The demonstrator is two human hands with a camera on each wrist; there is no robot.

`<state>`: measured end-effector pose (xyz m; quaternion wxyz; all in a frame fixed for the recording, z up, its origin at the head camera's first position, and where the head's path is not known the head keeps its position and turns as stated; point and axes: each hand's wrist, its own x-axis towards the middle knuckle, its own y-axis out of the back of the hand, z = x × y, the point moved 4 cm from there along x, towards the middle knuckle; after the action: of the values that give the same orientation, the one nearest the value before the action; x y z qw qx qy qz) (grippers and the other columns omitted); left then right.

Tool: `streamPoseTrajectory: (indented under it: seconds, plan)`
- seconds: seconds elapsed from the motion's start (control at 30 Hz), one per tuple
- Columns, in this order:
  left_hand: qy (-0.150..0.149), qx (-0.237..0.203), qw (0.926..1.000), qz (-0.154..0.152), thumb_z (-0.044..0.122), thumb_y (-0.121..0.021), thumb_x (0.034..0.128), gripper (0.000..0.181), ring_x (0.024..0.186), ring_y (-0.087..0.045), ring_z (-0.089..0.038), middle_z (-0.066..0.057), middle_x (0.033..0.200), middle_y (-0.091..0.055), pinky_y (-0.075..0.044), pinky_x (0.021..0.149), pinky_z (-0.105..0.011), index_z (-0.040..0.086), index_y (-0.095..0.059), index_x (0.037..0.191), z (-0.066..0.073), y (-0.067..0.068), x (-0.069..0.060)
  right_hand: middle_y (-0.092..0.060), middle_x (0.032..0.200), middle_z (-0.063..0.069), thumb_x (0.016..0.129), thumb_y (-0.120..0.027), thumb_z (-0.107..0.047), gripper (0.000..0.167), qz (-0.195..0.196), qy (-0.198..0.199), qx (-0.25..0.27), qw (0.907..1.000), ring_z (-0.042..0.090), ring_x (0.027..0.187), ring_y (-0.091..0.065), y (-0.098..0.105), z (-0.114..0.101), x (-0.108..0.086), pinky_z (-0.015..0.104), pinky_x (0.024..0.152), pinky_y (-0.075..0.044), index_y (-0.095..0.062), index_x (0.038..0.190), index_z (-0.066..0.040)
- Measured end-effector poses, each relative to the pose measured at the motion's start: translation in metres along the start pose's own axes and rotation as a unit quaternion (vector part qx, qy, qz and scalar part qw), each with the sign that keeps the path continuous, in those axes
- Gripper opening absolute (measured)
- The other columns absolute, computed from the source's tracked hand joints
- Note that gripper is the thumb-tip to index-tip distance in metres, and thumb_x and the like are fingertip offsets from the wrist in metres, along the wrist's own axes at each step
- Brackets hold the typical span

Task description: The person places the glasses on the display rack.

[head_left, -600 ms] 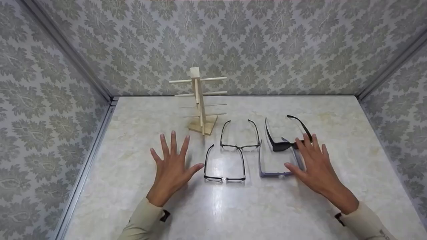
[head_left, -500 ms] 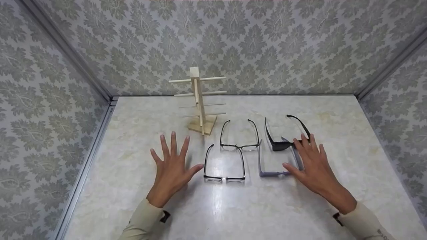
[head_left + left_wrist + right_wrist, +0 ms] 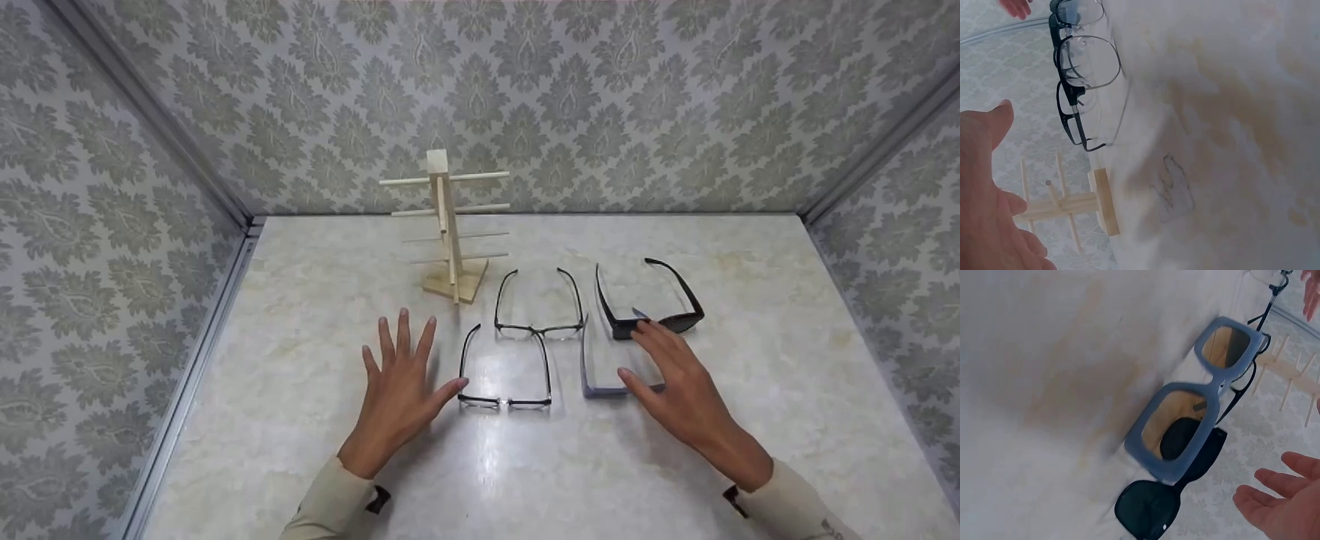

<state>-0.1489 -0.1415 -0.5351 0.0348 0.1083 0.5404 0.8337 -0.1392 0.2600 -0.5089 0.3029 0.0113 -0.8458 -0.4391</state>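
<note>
From the head camera I watched two bare hands over a pale table (image 3: 285,262). The left hand (image 3: 397,401) was spread wide and held nothing, its thumb tip in line with the corner of the nearest glasses (image 3: 504,403). The right hand (image 3: 694,397) was also free, its fingers together and relaxed, its thumb held out to the side. It covered part of the blue glasses (image 3: 604,391), and its fingertips overlapped the front of the black sunglasses (image 3: 630,328); I could not tell from this angle whether they touched. A second dark-framed pair (image 3: 555,329) lay behind the nearest one. All four pairs had their arms unfolded, pointing away from the person. Farther back, left of these, stood a wooden rack (image 3: 453,247) with thin pegs, in front of a patterned wall (image 3: 480,97).

On the left wrist feed I had that hand's thumb and fingertips at the left edge, clear of the clear-lensed frames above and showing in front of the rack's pegs.

On the right wrist feed I saw the blue glasses with their brownish lenses, the sunglasses partly behind them, and the right hand's slightly bent fingers at the lower right, visibly apart from both.
</note>
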Motion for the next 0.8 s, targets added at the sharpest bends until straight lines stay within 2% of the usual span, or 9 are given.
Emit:
streamPoseTrajectory:
  seconds: [0.13,0.27,0.37,0.53,0.63,0.8]
  plan:
    - [-0.008,-0.023,0.9997,0.001,0.069,-0.070,0.0997,0.100,0.165,-0.006,-0.057,-0.025,0.182,-0.011,-0.017,0.122,-0.086,0.014,-0.032,0.175,0.002,-0.002,-0.003,-0.068,0.144,0.023,0.091,-0.091,-0.010,0.055,0.009,0.026,0.020,0.9994,0.043,0.137,-0.062,-0.008,-0.011,0.001,0.046,0.116,-0.044,-0.071,0.140,0.002]
    - [-0.024,-0.051,0.9984,0.012,0.059,-0.075,0.1002,0.095,0.164,-0.012,-0.058,-0.029,0.179,-0.019,-0.025,0.122,-0.083,0.009,-0.037,0.172,0.003,-0.006,-0.006,-0.070,0.138,0.022,0.091,-0.091,-0.010,0.053,0.006,0.047,0.035,0.9983,0.039,0.131,-0.065,-0.016,-0.019,0.002,0.043,0.112,-0.046,-0.072,0.139,0.002]
    - [-0.031,-0.073,0.9966,0.019,0.052,-0.076,0.1012,0.091,0.163,-0.017,-0.057,-0.030,0.177,-0.025,-0.027,0.123,-0.080,0.005,-0.040,0.170,0.003,-0.008,-0.008,-0.070,0.138,0.020,0.091,-0.092,-0.010,0.053,-0.004,0.048,0.043,0.9979,0.035,0.129,-0.066,-0.023,-0.024,0.002,0.038,0.109,-0.049,-0.072,0.138,0.002]
    - [-0.044,-0.103,0.9933,0.028,0.047,-0.075,0.1043,0.082,0.161,-0.030,-0.053,-0.030,0.173,-0.035,-0.031,0.124,-0.075,0.002,-0.044,0.166,0.006,-0.011,-0.013,-0.070,0.138,0.018,0.093,-0.090,-0.010,0.051,-0.021,0.039,0.063,0.9970,0.032,0.130,-0.067,-0.036,-0.032,0.000,0.023,0.113,-0.047,-0.072,0.138,0.002]
    - [-0.055,-0.113,0.9914,0.037,0.044,-0.076,0.1044,0.078,0.156,-0.040,-0.050,-0.029,0.169,-0.041,-0.039,0.122,-0.070,0.001,-0.048,0.163,0.007,-0.013,-0.015,-0.070,0.137,0.020,0.094,-0.090,-0.011,0.049,-0.032,0.035,0.074,0.9961,0.032,0.130,-0.068,-0.045,-0.037,-0.001,0.026,0.113,-0.050,-0.071,0.138,0.002]
    - [-0.058,-0.124,0.9896,0.045,0.044,-0.078,0.1039,0.075,0.150,-0.049,-0.045,-0.027,0.166,-0.047,-0.050,0.114,-0.063,0.001,-0.053,0.160,0.008,-0.018,-0.018,-0.071,0.136,0.019,0.094,-0.089,-0.012,0.048,-0.045,0.027,0.084,0.9951,0.031,0.128,-0.069,-0.057,-0.045,-0.003,0.043,0.106,-0.058,-0.071,0.136,0.003]
